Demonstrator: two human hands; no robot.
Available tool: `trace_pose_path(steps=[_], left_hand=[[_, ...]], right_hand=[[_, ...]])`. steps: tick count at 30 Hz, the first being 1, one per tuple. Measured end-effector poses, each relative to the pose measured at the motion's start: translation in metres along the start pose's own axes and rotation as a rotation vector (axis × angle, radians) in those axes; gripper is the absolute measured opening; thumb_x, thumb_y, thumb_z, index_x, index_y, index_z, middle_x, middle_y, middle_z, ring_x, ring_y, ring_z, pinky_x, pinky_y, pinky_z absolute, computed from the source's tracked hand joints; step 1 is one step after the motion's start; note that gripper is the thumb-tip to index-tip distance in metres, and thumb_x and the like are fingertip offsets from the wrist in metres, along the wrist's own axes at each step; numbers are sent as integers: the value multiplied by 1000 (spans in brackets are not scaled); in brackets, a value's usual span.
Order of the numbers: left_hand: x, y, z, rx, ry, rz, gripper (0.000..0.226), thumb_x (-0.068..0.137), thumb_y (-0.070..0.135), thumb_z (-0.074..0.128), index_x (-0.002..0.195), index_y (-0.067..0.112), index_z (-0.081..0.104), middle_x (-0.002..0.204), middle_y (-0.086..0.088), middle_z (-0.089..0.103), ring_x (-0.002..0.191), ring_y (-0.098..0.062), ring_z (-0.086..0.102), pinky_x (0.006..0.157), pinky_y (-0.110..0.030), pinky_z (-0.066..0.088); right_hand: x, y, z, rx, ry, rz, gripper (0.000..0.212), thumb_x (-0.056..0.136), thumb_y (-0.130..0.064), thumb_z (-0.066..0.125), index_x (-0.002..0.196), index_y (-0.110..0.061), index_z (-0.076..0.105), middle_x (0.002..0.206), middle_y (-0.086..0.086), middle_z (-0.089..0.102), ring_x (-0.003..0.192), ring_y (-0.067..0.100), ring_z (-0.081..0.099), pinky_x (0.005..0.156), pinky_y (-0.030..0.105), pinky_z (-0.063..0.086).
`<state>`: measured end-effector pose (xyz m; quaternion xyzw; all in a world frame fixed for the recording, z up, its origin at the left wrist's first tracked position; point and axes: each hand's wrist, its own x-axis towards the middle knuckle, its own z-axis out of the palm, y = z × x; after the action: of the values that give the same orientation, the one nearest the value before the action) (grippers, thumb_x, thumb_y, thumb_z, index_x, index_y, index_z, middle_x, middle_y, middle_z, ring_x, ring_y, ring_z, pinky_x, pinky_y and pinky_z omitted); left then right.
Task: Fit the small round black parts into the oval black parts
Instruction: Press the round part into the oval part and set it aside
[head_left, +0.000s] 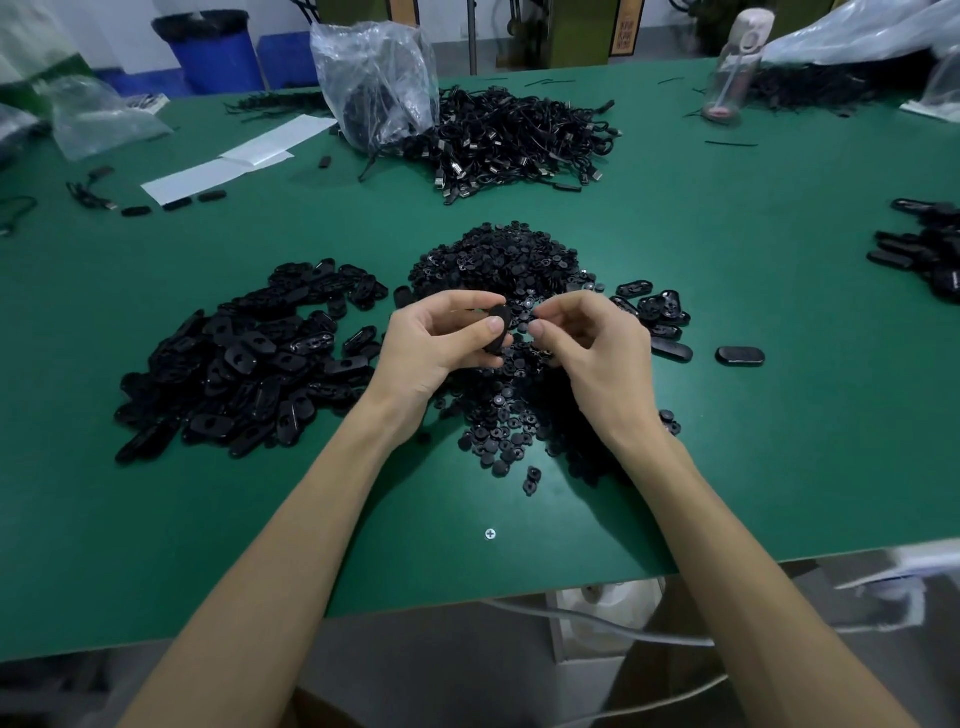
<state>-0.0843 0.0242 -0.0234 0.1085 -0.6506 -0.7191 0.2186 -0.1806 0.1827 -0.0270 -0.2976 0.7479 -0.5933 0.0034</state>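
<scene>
The person's body shows as two bare arms. The left forearm (291, 545) comes in from the frame edge at about 7 o'clock, the right forearm (727, 545) from about 5 o'clock. Both are slim and smooth, broad at the edge and narrowing to the wrists. The left hand (436, 353) and right hand (597, 358) lie near the centre of the view, with long fingers. The left thumbnail (493, 325) and the right thumbnail (537, 328) are short, rounded and plain.

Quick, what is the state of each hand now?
Left hand: holds an oval black part.
Right hand: fingers curled in a pinch; whether they hold anything cannot be told.
</scene>
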Motion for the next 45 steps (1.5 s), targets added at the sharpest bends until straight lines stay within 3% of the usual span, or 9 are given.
trace_pose_path(steps=[6,13,17,24,28,33,39,45], left_hand=[[-1,-2,1,-38,4,-46,25,92,1,75,117,2,74,100,-22,75,97,-36,75,85,-35,62],[0,-3,1,-37,-28,-58,27,95,1,71,122,2,72,106,-20,78,98,-35,77,85,-34,62],[0,-4,1,-9,-72,-59,31,96,-1,68,127,3,70,108,-17,78,98,-31,77,84,-34,62],[-2,-7,10,293,-45,218,16,96,-7,65,106,0,75,93,-7,78,77,-19,76,60,-33,62],[-4,-9,12,463,4,414,16,92,-2,75,105,4,80,106,-9,71,81,-25,75,60,-33,62],[-3,-11,9,606,22,563,14,90,8,80,103,4,81,106,-10,70,79,-20,73,60,-31,63],[-3,-10,10,571,43,518,8,90,7,80,97,4,79,100,-10,69,71,-23,73,58,-34,62],[-2,-6,13,459,90,392,1,92,5,77,91,5,77,96,-13,69,67,-18,73,60,-28,60]], right_hand=[[2,1,-2,245,8,73,4,93,-11,75,95,-15,73,78,-5,73,65,7,65,55,21,47],[3,5,-3,453,-79,185,8,96,-8,72,103,-7,75,88,4,76,81,12,71,63,25,50],[4,5,-3,480,-103,175,12,97,-10,71,106,-3,75,88,6,77,78,11,70,60,22,48],[3,6,-1,488,-115,209,9,95,-13,73,100,-5,76,82,4,77,75,11,70,61,19,51],[3,6,-2,525,-112,239,12,95,-14,73,102,-4,76,87,7,78,81,12,72,66,20,54],[2,5,-1,523,-147,206,7,94,-9,74,99,-6,76,85,9,79,78,14,74,71,21,57],[1,4,-1,476,-168,153,6,93,-10,75,96,-5,76,82,10,78,75,15,73,70,22,58],[1,3,1,486,-201,137,14,93,-2,72,107,1,74,91,10,78,83,17,74,77,24,59]])
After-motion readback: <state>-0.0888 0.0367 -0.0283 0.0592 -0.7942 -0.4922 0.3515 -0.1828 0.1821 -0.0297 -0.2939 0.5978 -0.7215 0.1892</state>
